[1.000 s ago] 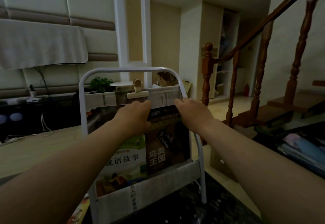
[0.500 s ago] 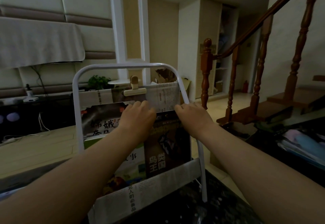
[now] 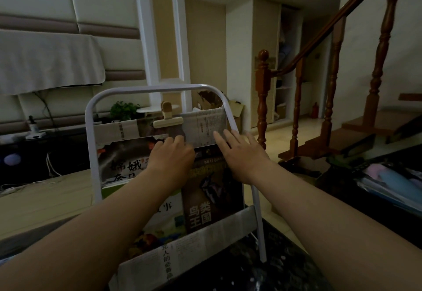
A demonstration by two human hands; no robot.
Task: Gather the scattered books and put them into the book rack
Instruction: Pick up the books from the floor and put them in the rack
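Note:
A white tube-frame book rack (image 3: 91,144) stands in front of me, with newspaper bands across its top and bottom. In it sit a dark bird book (image 3: 212,201) on the right, a grey book with large characters (image 3: 123,165) on the left, and a green-and-white book (image 3: 166,217) partly hidden by my left forearm. My left hand (image 3: 171,160) curls its fingers over the bird book's upper left corner. My right hand (image 3: 239,153) lies flat with fingers spread on the bird book's top right, fingertips on the upper newspaper band.
A beige clip (image 3: 167,119) pins the upper newspaper band. The rack stands on a dark speckled table (image 3: 262,274). A wooden stair railing (image 3: 262,98) rises at right. Folded items (image 3: 392,183) lie on a dark surface at far right. A low black cabinet (image 3: 45,151) stands at left.
My right hand has let go of the bird book's top edge and spread its fingers flat. My left hand stays curled at the book's top. The view has shifted slightly.

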